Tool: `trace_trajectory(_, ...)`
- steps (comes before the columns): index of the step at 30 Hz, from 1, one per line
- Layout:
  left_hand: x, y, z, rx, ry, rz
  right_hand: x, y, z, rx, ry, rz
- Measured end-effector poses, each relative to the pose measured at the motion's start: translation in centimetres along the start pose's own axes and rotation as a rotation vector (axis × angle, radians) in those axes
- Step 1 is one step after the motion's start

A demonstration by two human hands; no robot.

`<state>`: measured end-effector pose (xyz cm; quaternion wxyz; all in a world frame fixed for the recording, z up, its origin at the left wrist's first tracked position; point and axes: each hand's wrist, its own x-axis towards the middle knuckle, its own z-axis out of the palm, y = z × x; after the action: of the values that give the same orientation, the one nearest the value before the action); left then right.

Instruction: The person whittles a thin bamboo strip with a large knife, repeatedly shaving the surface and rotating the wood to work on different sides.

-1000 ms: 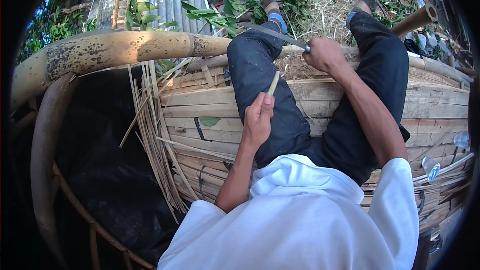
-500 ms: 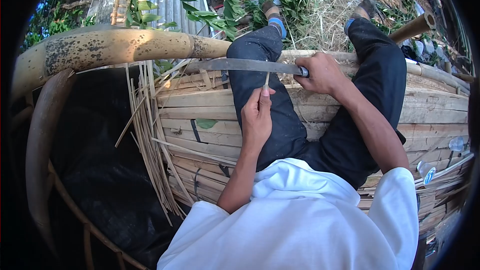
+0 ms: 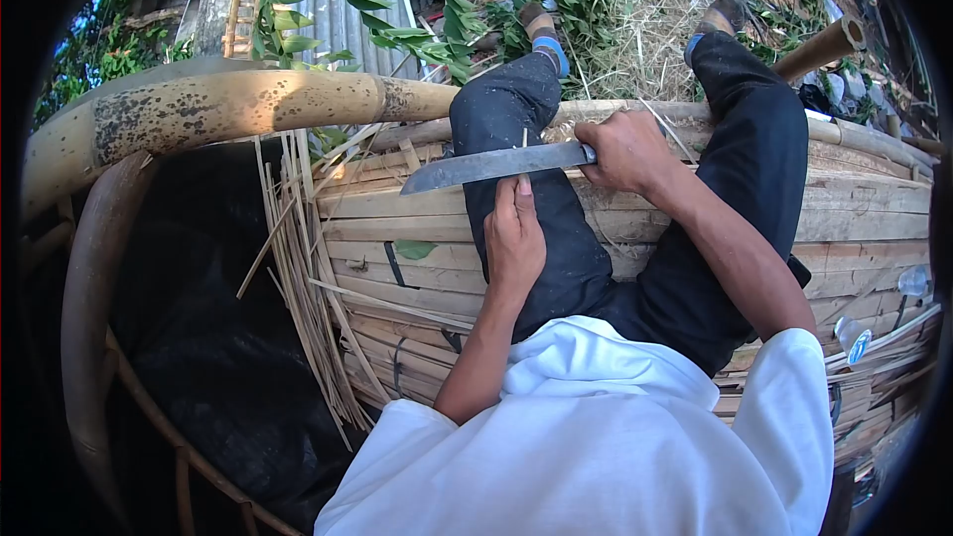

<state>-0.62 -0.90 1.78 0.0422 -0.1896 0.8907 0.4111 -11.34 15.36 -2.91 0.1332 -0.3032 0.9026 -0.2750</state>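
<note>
My right hand is closed round the handle of a machete, whose long grey blade points left across my thigh. Beneath the blade, my left hand pinches a thin bamboo stick between thumb and fingers. The stick's tip shows just beyond the blade's far edge, and the blade hides the part below it. Both hands are over my left leg in dark trousers.
Flat bamboo slats form the seat under me. A bundle of thin strips lies at the left, beside black sheeting. A thick bamboo pole crosses at the upper left. Plastic cups lie at the right.
The machete blade has moved nearer to my body and right, tilting so its tip is lower. It now crosses the stick just above my left fingertips, which have barely moved.
</note>
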Motion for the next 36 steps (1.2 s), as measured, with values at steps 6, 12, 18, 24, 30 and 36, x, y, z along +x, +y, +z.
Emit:
trace_trajectory(6,0.0,-0.1,0.1,0.014,0.017,0.008,0.0,-0.3,-0.4,-0.009,0.03,-0.012)
trace_trajectory(12,-0.1,0.0,0.1,0.035,0.006,0.021,0.0,0.0,-0.3,0.01,0.03,0.014)
trace_trajectory(18,-0.2,0.2,0.1,0.068,0.011,0.048,0.1,0.2,-0.6,0.008,0.002,0.004)
trace_trajectory(24,-0.3,-0.7,0.5,0.043,0.046,0.076,0.5,0.6,-1.0,-0.056,-0.071,0.05)
trace_trajectory(30,0.0,-1.2,0.2,0.031,0.0,0.04,0.8,1.7,-1.1,-0.102,-0.079,0.061)
trace_trajectory(36,-0.9,-2.3,-1.4,-0.156,0.084,0.049,1.4,10.1,-2.5,-0.132,0.083,0.544)
